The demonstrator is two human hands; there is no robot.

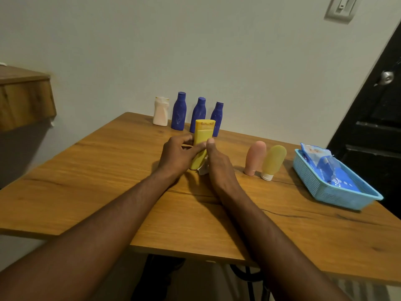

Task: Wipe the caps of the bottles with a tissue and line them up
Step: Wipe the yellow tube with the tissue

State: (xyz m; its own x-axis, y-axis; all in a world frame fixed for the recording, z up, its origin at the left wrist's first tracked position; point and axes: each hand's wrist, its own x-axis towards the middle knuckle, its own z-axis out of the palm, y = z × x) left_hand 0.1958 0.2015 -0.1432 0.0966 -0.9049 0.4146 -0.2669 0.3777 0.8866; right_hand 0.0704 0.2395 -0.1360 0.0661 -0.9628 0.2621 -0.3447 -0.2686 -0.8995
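I hold the yellow bottle [201, 135] with both hands over the middle of the table [108, 170]. It is flat and tall, slightly tilted, with a darker yellow cap on its upper end. My left hand [180, 155] has its fingers curled round the bottle's left side. My right hand [217, 164] has its thumb pressed on the front. A white tissue [202, 170] shows under this hand; its other fingers are hidden.

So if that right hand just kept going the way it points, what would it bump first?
The yellow bottle that the right hand, holding a tissue, touches; beyond it, probably the nearest blue bottle, though depth is unclear.
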